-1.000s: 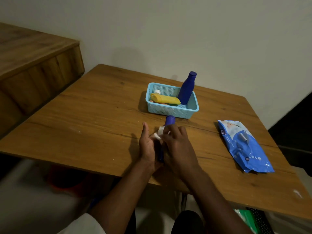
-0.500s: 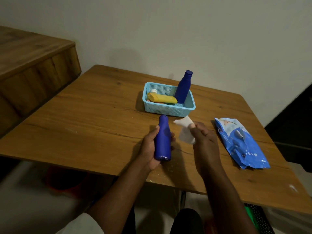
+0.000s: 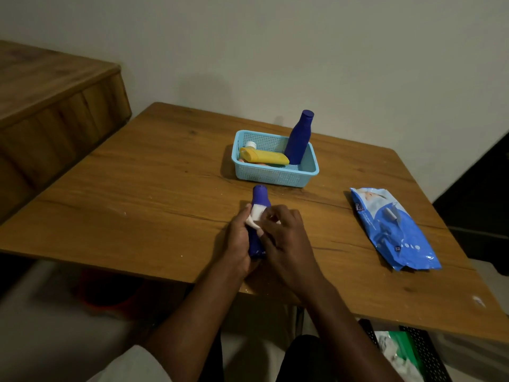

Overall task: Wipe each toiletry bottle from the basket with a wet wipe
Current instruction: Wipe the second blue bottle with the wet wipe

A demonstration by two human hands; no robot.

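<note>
My left hand grips a small dark blue bottle over the table's front half, cap pointing away from me. My right hand presses a white wet wipe against the bottle's upper body, covering its lower part. Behind them stands a light blue basket. In it a taller dark blue bottle leans upright at the right, and a yellow tube with a white cap lies on its side. Something orange shows under the tube.
A blue pack of wet wipes lies on the wooden table to the right. A wooden cabinet stands at the left. A wall runs behind the table. A black crate sits under the table's right side.
My right hand, which held the wipe away from the bottle half a second ago, has come back left and pressed the wipe onto the bottle. My left hand kept its grip.
</note>
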